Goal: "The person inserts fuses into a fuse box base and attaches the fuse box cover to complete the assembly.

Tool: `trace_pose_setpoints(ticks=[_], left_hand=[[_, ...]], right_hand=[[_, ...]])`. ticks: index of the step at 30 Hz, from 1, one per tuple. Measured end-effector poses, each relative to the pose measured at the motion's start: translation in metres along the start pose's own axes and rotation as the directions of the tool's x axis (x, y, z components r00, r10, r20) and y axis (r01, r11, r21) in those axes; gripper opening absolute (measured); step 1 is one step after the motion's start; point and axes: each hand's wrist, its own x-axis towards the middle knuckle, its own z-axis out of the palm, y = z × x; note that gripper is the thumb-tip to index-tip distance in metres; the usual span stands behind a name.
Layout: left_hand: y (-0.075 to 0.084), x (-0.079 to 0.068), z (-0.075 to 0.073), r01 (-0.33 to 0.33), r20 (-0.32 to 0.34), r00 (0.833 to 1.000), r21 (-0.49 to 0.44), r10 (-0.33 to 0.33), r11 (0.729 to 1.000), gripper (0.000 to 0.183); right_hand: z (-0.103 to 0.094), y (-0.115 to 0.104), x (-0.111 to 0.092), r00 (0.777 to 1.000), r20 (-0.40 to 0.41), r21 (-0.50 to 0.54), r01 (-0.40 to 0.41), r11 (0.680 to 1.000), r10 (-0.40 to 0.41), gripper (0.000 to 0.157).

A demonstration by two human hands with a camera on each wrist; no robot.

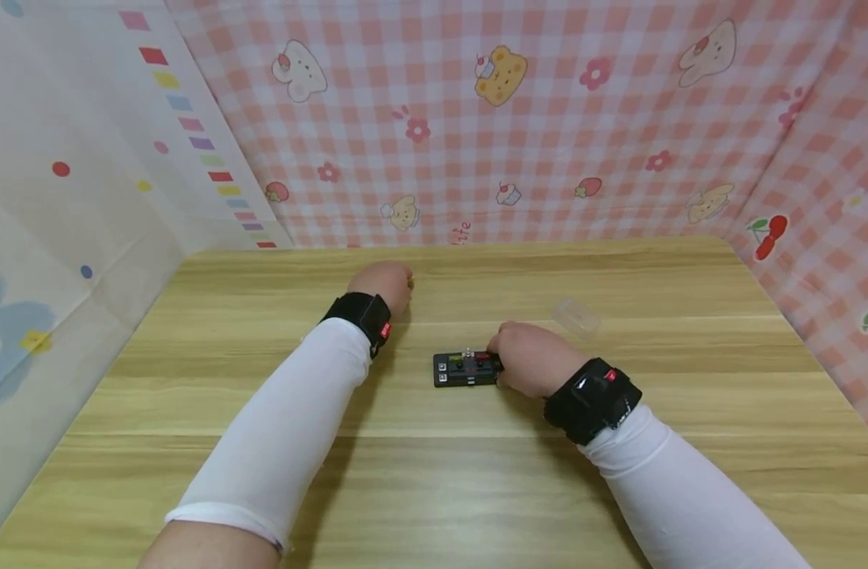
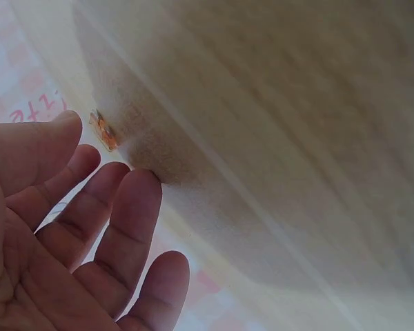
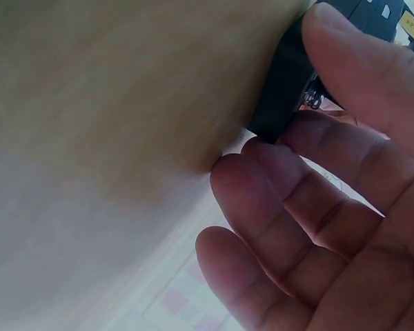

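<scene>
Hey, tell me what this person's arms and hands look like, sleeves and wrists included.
The left hand and right hand wear no gloves. Plain white sleeves cover the forearms; the left one ends in a hem. Each wrist has a broad black band with a small red tag.

A curtained booth [image 1: 85, 103] (cartoon cloth [image 1: 448, 95], wood-grain table [image 1: 462, 490]).

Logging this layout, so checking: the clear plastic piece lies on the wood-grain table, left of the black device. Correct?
Only the side is wrong: in the head view, the clear plastic piece lies on the wood-grain table, right of the black device, not left.
</scene>
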Motion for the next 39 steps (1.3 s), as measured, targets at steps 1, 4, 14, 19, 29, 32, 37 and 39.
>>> trace_pose_setpoints(ticks=[1, 4, 14, 19, 29, 32, 37, 39], left_hand=[[0.000, 0.001, 0.000, 0.003, 0.001, 1.000, 0.003, -0.003, 1.000, 0.023], [0.001, 0.002, 0.000, 0.011, 0.013, 1.000, 0.012, -0.012, 1.000, 0.023], [0.001, 0.008, 0.003, 0.023, -0.021, 1.000, 0.074, -0.022, 0.997, 0.021], [0.003, 0.008, 0.004, 0.028, -0.040, 0.999, 0.090, -0.024, 0.996, 0.021], [0.006, 0.008, 0.004, 0.053, -0.064, 0.997, 0.124, -0.045, 0.991, 0.022], [0.006, 0.009, 0.004, 0.059, -0.073, 0.996, 0.129, -0.049, 0.990, 0.022], [0.008, 0.011, 0.005, 0.069, -0.099, 0.993, 0.127, -0.057, 0.990, 0.022], [0.008, 0.011, 0.005, 0.068, -0.108, 0.993, 0.125, -0.054, 0.990, 0.021]], right_hand=[[0.000, 0.000, 0.000, 1.000, 0.000, 0.002, -0.003, 1.000, 0.003, 0.027], [0.002, 0.000, 0.000, 1.000, 0.003, 0.007, -0.006, 1.000, 0.006, 0.026], [0.005, 0.001, 0.001, 1.000, -0.001, -0.007, -0.026, 1.000, 0.026, 0.025], [0.005, 0.000, 0.000, 1.000, -0.007, -0.005, -0.025, 1.000, 0.025, 0.026], [0.007, 0.001, 0.001, 1.000, -0.023, -0.036, -0.003, 0.999, 0.002, 0.026], [0.006, 0.002, 0.002, 1.000, -0.018, -0.032, -0.005, 0.999, 0.005, 0.026], [0.005, 0.003, 0.002, 1.000, -0.014, -0.021, -0.013, 1.000, 0.012, 0.026], [0.005, 0.003, 0.001, 1.000, -0.015, -0.015, -0.015, 1.000, 0.015, 0.025]])
